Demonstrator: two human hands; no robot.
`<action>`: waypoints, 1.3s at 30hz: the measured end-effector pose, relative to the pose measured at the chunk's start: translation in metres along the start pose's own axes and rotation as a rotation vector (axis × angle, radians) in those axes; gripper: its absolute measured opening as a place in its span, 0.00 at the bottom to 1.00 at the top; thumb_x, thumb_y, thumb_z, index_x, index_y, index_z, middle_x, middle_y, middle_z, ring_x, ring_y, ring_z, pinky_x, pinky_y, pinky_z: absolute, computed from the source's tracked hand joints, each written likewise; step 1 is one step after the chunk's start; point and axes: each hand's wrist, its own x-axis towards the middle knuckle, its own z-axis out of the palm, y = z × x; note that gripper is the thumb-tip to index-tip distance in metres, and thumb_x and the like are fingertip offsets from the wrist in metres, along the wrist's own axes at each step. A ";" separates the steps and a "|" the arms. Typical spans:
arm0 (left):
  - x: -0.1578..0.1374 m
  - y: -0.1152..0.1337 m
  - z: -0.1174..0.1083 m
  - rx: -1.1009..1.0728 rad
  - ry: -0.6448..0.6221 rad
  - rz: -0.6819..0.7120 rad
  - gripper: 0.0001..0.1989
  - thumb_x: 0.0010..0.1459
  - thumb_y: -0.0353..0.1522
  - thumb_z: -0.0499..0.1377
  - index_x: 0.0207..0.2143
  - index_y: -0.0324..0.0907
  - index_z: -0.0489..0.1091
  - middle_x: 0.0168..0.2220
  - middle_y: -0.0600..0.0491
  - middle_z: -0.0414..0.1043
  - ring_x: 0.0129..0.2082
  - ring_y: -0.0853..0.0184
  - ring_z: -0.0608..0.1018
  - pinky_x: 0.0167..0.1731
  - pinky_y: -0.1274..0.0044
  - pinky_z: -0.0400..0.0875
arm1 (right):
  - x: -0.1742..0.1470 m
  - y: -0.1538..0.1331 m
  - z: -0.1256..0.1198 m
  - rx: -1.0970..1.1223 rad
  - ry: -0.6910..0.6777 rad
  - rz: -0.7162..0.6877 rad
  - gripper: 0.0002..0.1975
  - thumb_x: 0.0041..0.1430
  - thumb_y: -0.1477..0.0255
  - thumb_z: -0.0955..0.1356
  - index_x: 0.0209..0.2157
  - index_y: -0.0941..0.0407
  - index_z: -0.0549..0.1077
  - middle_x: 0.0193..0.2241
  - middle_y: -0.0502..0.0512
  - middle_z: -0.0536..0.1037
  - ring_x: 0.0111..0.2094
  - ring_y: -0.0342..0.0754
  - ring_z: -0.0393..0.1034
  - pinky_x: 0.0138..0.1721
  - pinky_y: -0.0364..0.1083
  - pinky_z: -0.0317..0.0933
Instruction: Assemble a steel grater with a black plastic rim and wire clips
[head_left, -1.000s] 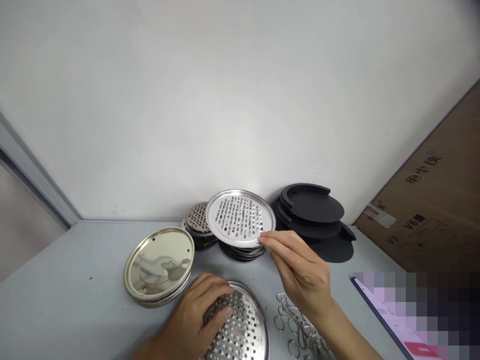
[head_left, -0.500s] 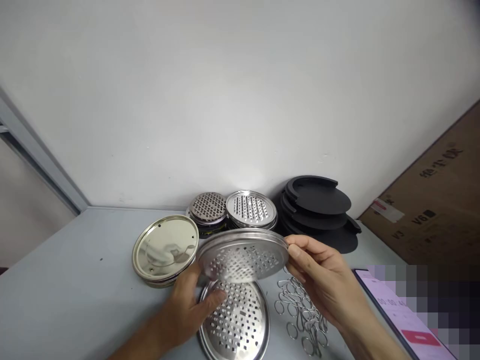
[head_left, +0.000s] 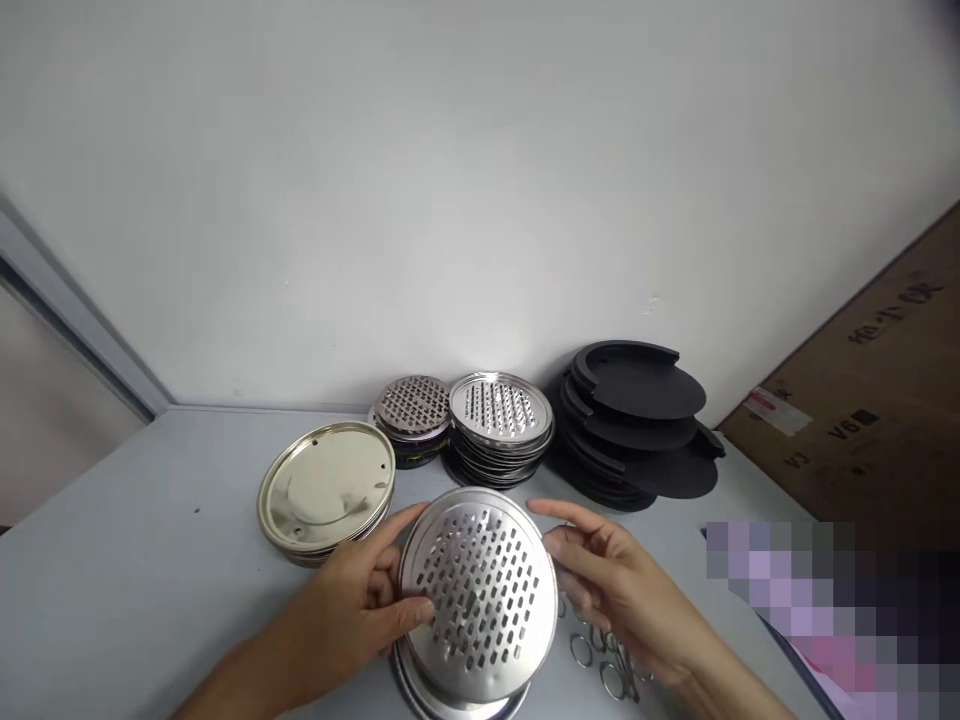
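Note:
A round perforated metal grater disc (head_left: 484, 590), its face tilted up toward me, is between my hands near the table's front. My left hand (head_left: 367, 600) grips its left edge, thumb on the face and fingers behind. At the right edge, my right hand (head_left: 607, 575) has its thumb against the rim and its index finger stretched along the top. Beneath lies another metal disc (head_left: 420, 692), mostly covered. Several wire rings with clips (head_left: 611, 680) lie by my right hand, partly hidden under it.
A stack of gold-toned metal lids (head_left: 326, 490) stands at the left. Behind are a stack of small grater discs (head_left: 412, 405), a taller grater stack (head_left: 501, 410) and black round trays (head_left: 637, 385). A cardboard box (head_left: 862, 400) borders the right, with a partly blurred-out phone (head_left: 802, 650) before it.
The held disc has come down and toward me, its perforated face turning up over the lower disc. My left hand has closed on its left edge; my right hand has moved slightly down.

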 end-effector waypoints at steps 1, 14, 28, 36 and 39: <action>0.000 -0.001 -0.001 0.018 -0.014 -0.041 0.39 0.60 0.37 0.62 0.68 0.54 0.47 0.28 0.62 0.68 0.22 0.72 0.72 0.24 0.81 0.71 | 0.002 0.003 -0.001 -0.083 -0.013 0.006 0.22 0.55 0.61 0.74 0.50 0.53 0.76 0.22 0.44 0.66 0.18 0.36 0.50 0.15 0.37 0.43; 0.002 -0.001 -0.004 0.151 -0.073 -0.144 0.35 0.64 0.44 0.56 0.69 0.51 0.47 0.24 0.63 0.64 0.17 0.73 0.67 0.18 0.83 0.63 | 0.009 0.025 0.005 -0.688 0.036 -0.252 0.18 0.61 0.63 0.68 0.52 0.52 0.77 0.30 0.52 0.78 0.29 0.48 0.69 0.30 0.45 0.62; 0.002 0.006 -0.005 0.479 -0.119 -0.062 0.33 0.67 0.46 0.51 0.69 0.45 0.48 0.25 0.60 0.67 0.27 0.66 0.71 0.30 0.77 0.65 | 0.001 0.016 0.021 -0.963 0.097 -0.300 0.15 0.64 0.65 0.66 0.46 0.52 0.80 0.32 0.55 0.76 0.32 0.49 0.70 0.35 0.48 0.61; 0.005 0.004 -0.005 0.509 -0.155 -0.062 0.31 0.67 0.47 0.50 0.68 0.47 0.51 0.26 0.60 0.68 0.26 0.66 0.70 0.28 0.77 0.62 | -0.003 0.018 0.025 -1.061 0.123 -0.359 0.16 0.64 0.66 0.66 0.50 0.54 0.78 0.34 0.56 0.74 0.34 0.49 0.70 0.37 0.48 0.62; 0.007 -0.002 -0.004 0.515 -0.171 -0.096 0.32 0.67 0.48 0.49 0.68 0.44 0.50 0.24 0.60 0.67 0.26 0.65 0.70 0.27 0.77 0.61 | -0.005 0.022 0.025 -1.063 0.139 -0.357 0.18 0.64 0.65 0.66 0.53 0.55 0.76 0.37 0.57 0.74 0.36 0.50 0.70 0.38 0.48 0.63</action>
